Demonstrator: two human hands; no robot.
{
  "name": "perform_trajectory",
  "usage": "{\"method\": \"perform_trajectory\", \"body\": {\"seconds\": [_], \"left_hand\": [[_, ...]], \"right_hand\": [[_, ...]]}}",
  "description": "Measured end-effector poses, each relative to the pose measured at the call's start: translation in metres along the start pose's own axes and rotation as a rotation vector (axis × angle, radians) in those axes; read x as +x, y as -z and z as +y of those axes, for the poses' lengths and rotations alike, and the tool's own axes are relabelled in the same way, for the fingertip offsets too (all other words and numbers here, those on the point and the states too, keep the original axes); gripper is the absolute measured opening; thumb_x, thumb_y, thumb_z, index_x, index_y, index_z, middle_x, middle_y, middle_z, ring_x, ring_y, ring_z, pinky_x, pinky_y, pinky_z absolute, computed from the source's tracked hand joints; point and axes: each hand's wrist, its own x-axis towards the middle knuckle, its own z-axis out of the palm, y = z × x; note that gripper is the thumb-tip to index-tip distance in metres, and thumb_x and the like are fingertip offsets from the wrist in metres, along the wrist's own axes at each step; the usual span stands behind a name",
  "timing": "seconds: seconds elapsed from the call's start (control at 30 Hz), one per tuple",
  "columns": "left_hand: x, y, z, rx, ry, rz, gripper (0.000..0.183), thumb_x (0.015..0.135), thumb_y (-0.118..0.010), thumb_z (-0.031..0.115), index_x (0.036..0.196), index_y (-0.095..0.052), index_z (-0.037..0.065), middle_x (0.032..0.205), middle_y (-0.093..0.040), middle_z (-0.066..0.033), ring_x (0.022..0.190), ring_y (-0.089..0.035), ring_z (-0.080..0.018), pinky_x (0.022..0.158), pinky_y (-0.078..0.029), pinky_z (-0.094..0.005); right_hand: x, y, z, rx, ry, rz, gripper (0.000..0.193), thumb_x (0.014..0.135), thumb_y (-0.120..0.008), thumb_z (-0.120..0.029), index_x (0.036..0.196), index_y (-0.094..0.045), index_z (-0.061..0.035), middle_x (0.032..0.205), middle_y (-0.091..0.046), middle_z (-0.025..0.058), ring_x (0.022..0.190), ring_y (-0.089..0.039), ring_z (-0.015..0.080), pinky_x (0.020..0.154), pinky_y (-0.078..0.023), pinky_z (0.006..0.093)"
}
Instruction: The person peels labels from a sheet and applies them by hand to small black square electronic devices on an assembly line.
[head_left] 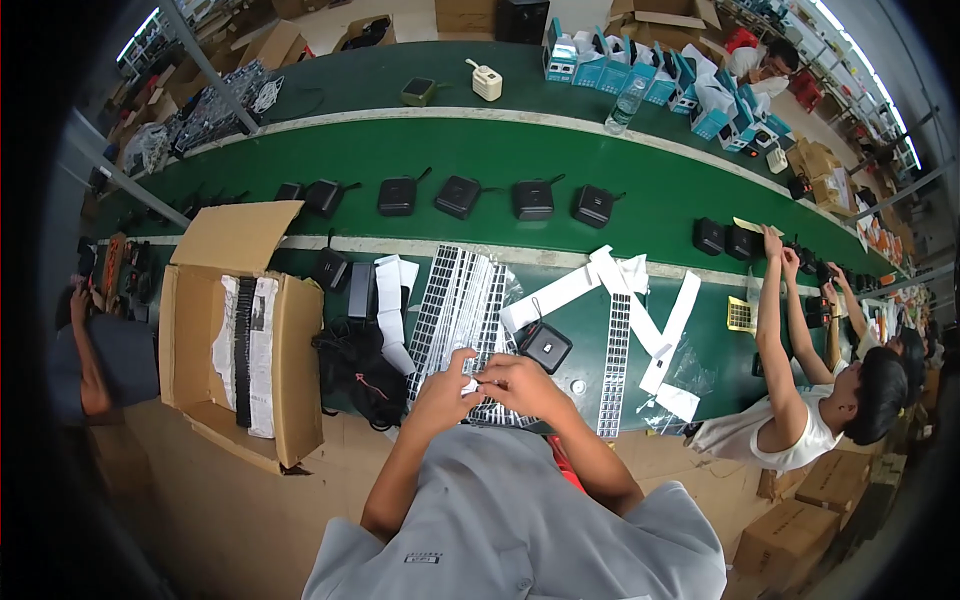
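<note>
My left hand and my right hand meet over the near edge of the bench, fingertips pinched together. Between them shows a small white piece, too small to name. Under and beyond the hands lie strips of black-and-white label sheets, partly covered by my fingers. A black box-shaped device with a strap rests just beyond my right hand. Farther right are another label strip and long white paper strips.
An open cardboard box stands at the left, beside a black bag. Beyond the bench, a green conveyor belt carries several black devices. At the right a co-worker reaches over the belt. Blue boxes line the far shelf.
</note>
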Motion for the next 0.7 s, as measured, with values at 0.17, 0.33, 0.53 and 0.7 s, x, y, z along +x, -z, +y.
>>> {"method": "perform_trajectory", "body": {"seconds": [0.17, 0.33, 0.53, 0.7], "left_hand": [[-0.004, -0.003, 0.001, 0.11, -0.08, -0.011, 0.059, 0.08, -0.069, 0.016, 0.13, -0.038, 0.011, 0.082, -0.067, -0.0189, 0.075, -0.064, -0.0398, 0.067, -0.049, -0.046], [-0.004, -0.001, 0.004, 0.176, -0.148, 0.006, 0.058, 0.079, -0.07, 0.015, 0.127, -0.039, 0.01, 0.084, -0.068, -0.0184, 0.078, -0.065, -0.0395, 0.07, -0.05, -0.0459], [-0.005, -0.001, -0.002, 0.181, -0.137, -0.006, 0.058, 0.077, -0.072, 0.015, 0.124, -0.039, 0.011, 0.087, -0.068, -0.0181, 0.079, -0.065, -0.039, 0.07, -0.049, -0.0455], [-0.006, 0.002, -0.005, 0.171, -0.177, -0.058, 0.051, 0.077, -0.073, 0.015, 0.115, -0.04, 0.009, 0.078, -0.064, -0.0166, 0.073, -0.063, -0.039, 0.065, -0.047, -0.046]], "right_hand": [[0.005, 0.005, 0.006, 0.116, 0.009, -0.066, 0.017, 0.075, -0.07, -0.004, 0.093, -0.071, -0.0012, 0.078, -0.064, 0.0127, 0.068, -0.062, 0.0272, 0.062, -0.048, 0.0344], [0.006, 0.005, 0.011, 0.205, -0.014, -0.097, 0.016, 0.077, -0.069, -0.003, 0.092, -0.071, -0.0005, 0.078, -0.065, 0.0121, 0.068, -0.062, 0.0241, 0.062, -0.048, 0.0343], [0.005, -0.002, 0.017, 0.346, -0.158, 0.016, 0.013, 0.082, -0.065, -0.003, 0.094, -0.071, -0.0002, 0.078, -0.064, 0.0092, 0.062, -0.057, 0.0151, 0.057, -0.044, 0.0276], [0.002, -0.011, 0.001, 0.189, -0.131, 0.43, 0.014, 0.085, -0.065, -0.004, 0.096, -0.072, -0.0014, 0.079, -0.065, 0.0083, 0.059, -0.055, 0.0129, 0.054, -0.043, 0.0262]]}}
